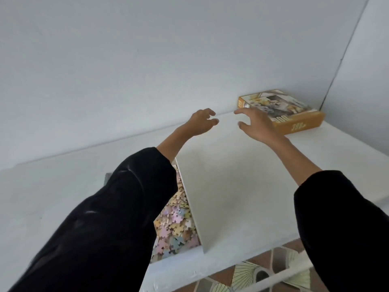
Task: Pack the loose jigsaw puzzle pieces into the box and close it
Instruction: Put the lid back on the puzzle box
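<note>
Pastel jigsaw pieces [176,224] lie heaped in an open white box [171,258] near the table's front edge, partly hidden under my left sleeve. A large white flat panel [231,186] rises from the right side of the pieces and stretches toward the wall; I cannot tell whether it is the box's lid. My left hand [201,122] and my right hand [255,123] hover at the panel's far edge, a short gap between them, fingers curled and apart, holding nothing.
An orange puzzle box [294,116] with a picture on top sits shut in the back right corner, just behind my right hand. The white table [63,186] meets a plain wall at the back. Patterned floor tiles [252,272] show below the front edge.
</note>
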